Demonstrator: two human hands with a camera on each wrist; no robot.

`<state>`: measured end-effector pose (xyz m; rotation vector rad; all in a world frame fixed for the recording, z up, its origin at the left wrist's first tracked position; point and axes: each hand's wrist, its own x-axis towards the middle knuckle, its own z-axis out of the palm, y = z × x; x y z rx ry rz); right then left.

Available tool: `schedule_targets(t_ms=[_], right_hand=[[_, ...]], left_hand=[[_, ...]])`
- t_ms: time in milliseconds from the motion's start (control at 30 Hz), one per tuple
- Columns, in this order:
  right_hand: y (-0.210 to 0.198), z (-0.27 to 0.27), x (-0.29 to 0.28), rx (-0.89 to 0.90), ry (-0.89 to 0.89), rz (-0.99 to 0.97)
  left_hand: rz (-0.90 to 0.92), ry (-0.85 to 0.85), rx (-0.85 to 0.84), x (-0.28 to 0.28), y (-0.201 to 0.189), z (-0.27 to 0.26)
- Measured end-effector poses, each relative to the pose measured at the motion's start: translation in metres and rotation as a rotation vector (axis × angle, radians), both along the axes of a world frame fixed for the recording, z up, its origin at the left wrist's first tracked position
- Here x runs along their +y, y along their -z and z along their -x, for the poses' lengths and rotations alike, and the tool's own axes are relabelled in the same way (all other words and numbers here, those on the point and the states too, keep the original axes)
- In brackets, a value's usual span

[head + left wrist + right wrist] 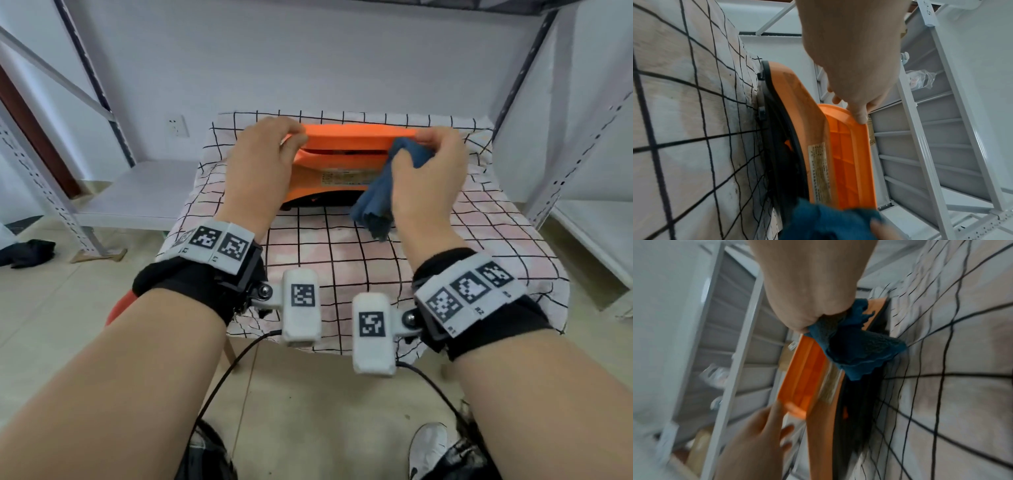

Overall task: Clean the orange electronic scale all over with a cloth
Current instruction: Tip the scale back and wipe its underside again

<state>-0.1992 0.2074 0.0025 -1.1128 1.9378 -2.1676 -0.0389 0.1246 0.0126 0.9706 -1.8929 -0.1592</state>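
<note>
Orange plastic fills the middle: the scale (342, 161) stands on a checked cloth-covered table (342, 246), its tray (356, 135) raised above the body. On the left, the left hand (263, 164) pinches the tray's left end, fingers curled over its rim. On the right, the right hand (428, 174) grips a bunched blue cloth (380, 195) against the tray's right end, cloth hanging down beside the body.
</note>
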Motion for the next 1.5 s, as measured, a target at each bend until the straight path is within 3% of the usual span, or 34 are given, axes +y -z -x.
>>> schedule_targets(t_ms=[100, 233, 367, 433, 533, 600, 800, 933, 1033, 1267, 1367, 1500], right_hand=[[-0.001, 0.029, 0.01, -0.289, 0.101, 0.107], [0.002, 0.058, 0.017, -0.733, -0.017, 0.205], [-0.001, 0.064, 0.007, -0.963, -0.152, 0.198], [-0.015, 0.047, 0.006, -0.981, -0.242, 0.247], [-0.024, 0.035, 0.0, -0.794, -0.344, 0.132], [-0.027, 0.039, 0.0, -0.724, -0.312, 0.036], [-0.029, 0.035, -0.003, -0.8, -0.261, 0.047], [-0.03, 0.005, -0.001, -0.684, -0.241, 0.035], [-0.023, -0.025, -0.003, -0.484, -0.336, -0.058], [-0.002, -0.028, -0.009, 0.173, -0.147, -0.143], [0.002, -0.036, -0.015, 0.385, -0.15, -0.143], [0.005, -0.047, -0.026, 0.573, -0.106, -0.167]], left_hand=[[-0.022, 0.01, 0.042, 0.001, -0.001, 0.002], [-0.02, -0.005, 0.075, 0.002, -0.001, 0.006], [-0.032, 0.0, 0.083, 0.004, 0.002, 0.005], [-0.009, 0.004, 0.078, 0.004, 0.004, 0.005], [0.0, -0.002, 0.074, 0.001, 0.005, 0.004], [-0.01, -0.011, 0.069, 0.0, 0.005, 0.005], [-0.032, -0.03, 0.082, -0.001, 0.003, 0.006], [-0.042, -0.005, 0.075, -0.003, 0.0, 0.005], [-0.019, 0.03, 0.013, -0.005, -0.005, 0.003], [-0.193, 0.226, 0.016, -0.001, -0.019, -0.015], [-0.317, 0.376, 0.073, -0.006, -0.015, -0.024], [-0.369, 0.442, 0.074, -0.012, -0.012, -0.025]])
